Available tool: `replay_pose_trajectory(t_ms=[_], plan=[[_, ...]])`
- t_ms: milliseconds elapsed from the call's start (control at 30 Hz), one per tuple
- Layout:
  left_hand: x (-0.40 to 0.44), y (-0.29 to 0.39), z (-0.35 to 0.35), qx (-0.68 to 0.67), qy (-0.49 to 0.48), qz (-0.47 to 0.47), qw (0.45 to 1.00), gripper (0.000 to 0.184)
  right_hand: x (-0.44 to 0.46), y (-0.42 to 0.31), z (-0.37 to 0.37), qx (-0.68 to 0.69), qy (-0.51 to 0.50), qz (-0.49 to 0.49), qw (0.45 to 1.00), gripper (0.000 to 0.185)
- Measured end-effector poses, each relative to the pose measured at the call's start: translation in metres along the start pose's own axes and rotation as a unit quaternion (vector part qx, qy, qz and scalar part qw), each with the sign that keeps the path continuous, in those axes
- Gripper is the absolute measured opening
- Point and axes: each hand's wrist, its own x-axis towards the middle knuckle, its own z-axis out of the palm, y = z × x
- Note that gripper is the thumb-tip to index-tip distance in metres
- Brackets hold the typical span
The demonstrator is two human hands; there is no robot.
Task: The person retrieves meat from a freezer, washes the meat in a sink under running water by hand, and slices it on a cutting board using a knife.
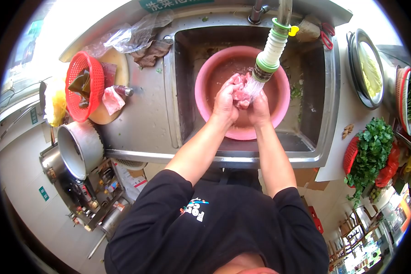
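The left hand (226, 104) and right hand (260, 109) are half curled, cupped around raw meat (241, 97) beneath a running spout (272, 50) at 1 o'clock. Below, a pink basin (201, 89) holds murky water inside the sink (322, 91). Farther out, a bowl (358, 78) at 3 o'clock holds pale leaves (371, 68); a red basket (97, 83) at 9 o'clock holds something brown.

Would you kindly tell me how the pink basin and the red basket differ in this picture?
The pink basin stands inside the sink; the red basket sits outside it, on the left. The basin has solid walls and holds murky water; the basket has perforated walls and holds something brown. Both have rounded rims.
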Motion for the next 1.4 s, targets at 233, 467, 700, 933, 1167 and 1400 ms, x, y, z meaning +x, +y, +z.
replay_pose_trajectory(t_ms=[233, 467, 700, 933, 1167, 1400], plan=[[-0.006, -0.006, 0.011, -0.023, 0.026, -0.079, 0.996, 0.027, -0.014, 0.016, 0.001, -0.130, 0.052, -0.122, 0.983, 0.025], [-0.003, -0.007, -0.012, -0.075, -0.143, -0.170, 0.972, 0.025, -0.016, 0.003, -0.007, -0.265, 0.064, -0.164, 0.948, 0.027], [-0.018, 0.002, 0.020, -0.139, -0.065, -0.153, 0.976, 0.028, -0.007, -0.020, 0.005, -0.105, 0.102, -0.188, 0.971, 0.029], [-0.011, 0.006, 0.011, -0.184, -0.084, -0.197, 0.959, 0.028, -0.016, -0.014, 0.024, -0.564, -0.022, -0.333, 0.755, 0.029], [0.014, -0.010, -0.017, -0.190, -0.215, -0.245, 0.926, 0.034, -0.022, -0.036, 0.029, -0.672, -0.060, -0.338, 0.656, 0.033], [0.023, -0.021, -0.017, -0.218, -0.225, -0.299, 0.902, 0.044, -0.031, -0.036, 0.006, -0.529, 0.036, -0.315, 0.787, 0.034]])
